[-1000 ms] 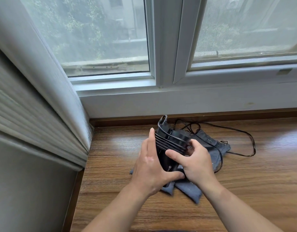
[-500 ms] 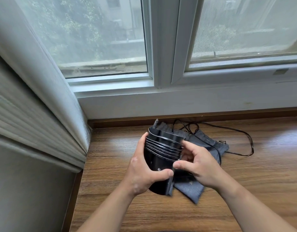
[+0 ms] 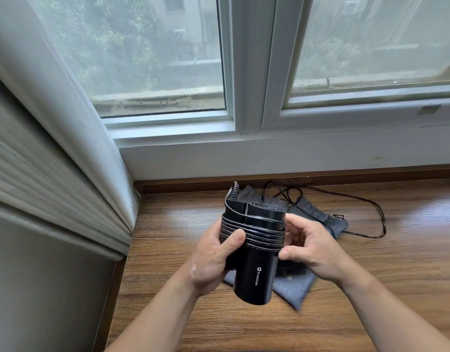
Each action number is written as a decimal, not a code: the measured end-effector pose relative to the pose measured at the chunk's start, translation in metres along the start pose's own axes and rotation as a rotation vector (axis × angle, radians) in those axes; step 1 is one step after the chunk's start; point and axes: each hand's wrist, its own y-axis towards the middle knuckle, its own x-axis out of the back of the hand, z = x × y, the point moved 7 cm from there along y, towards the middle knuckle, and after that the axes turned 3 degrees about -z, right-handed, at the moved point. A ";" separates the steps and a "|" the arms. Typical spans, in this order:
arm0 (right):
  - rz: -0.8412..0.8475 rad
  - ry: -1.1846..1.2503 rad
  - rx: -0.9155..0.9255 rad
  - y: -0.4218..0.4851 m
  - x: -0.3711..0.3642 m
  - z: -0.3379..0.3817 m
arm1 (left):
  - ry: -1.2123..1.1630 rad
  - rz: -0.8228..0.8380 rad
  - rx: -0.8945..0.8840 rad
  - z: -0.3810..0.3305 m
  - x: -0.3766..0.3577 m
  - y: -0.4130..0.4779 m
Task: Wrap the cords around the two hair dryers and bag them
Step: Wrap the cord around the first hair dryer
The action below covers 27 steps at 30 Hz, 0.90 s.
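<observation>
The hair dryer (image 3: 254,270) is gripped in the left hand (image 3: 213,260), thumb pressed on the wound cord (image 3: 254,233), above the grey bag (image 3: 295,285) near the desk's (image 3: 371,288) back edge. The cord is pinched by the right hand (image 3: 312,247). Were either hold eased, the coils could be loosened.

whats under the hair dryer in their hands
A grey cloth bag lies on the wooden sill below the hair dryer, which covers the bag's middle; its contents cannot be seen.
</observation>
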 end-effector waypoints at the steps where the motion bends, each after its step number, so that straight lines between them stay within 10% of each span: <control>1: -0.030 -0.058 -0.017 0.002 0.005 -0.002 | 0.005 -0.035 -0.009 0.000 0.002 0.001; 14: -0.271 -0.044 -0.169 0.021 0.016 -0.034 | 0.320 -0.494 -0.129 0.007 0.075 0.000; 27: -0.537 0.866 -0.233 0.030 -0.021 -0.037 | 0.561 -0.696 -0.053 0.029 0.088 -0.006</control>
